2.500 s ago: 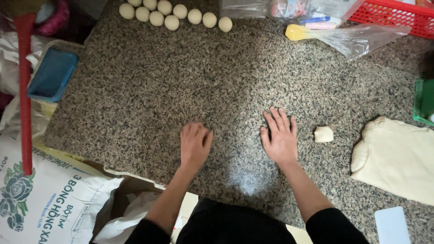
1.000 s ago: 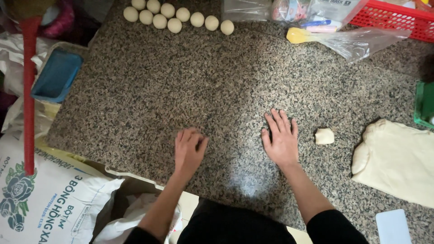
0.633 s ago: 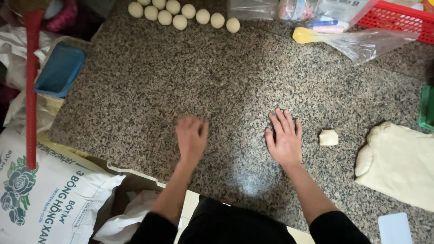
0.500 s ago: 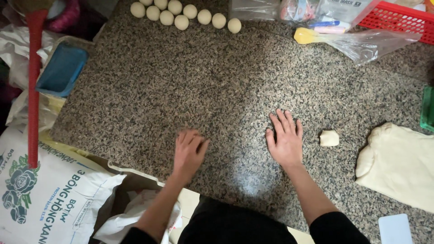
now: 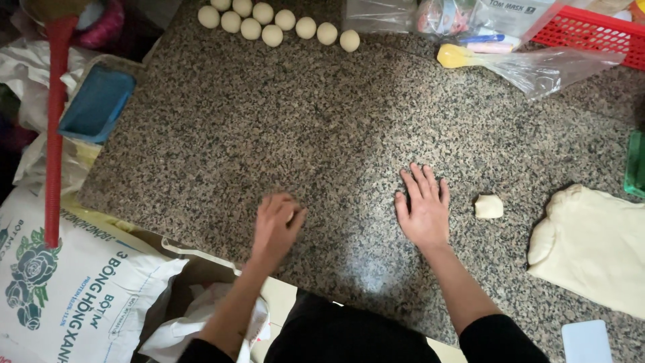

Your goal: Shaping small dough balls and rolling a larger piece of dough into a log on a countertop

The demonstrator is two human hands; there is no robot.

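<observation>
My left hand [image 5: 277, 228] rests palm down near the front edge of the speckled granite counter [image 5: 269, 134]. Its fingers are curled and blurred by motion, and whatever lies under it is hidden. My right hand [image 5: 423, 208] lies flat on the counter with its fingers spread. Just right of it sits a small lump of dough [image 5: 488, 206], apart from the hand. A large slab of pale dough [image 5: 591, 245] lies further right. A row of several round dough balls [image 5: 272, 33] lines the far edge.
A white scraper card [image 5: 586, 341] lies at the front right and a green object [image 5: 635, 165] at the right edge. A red basket [image 5: 591, 33] and a plastic bag [image 5: 551, 67] sit at the back right. Off the left edge are a blue tray [image 5: 97, 102], a red handle [image 5: 54, 121] and a flour sack [image 5: 67, 296].
My left hand has kept shifting back and forth on the counter and its fingers are now more curled. My right hand has stayed flat in place.
</observation>
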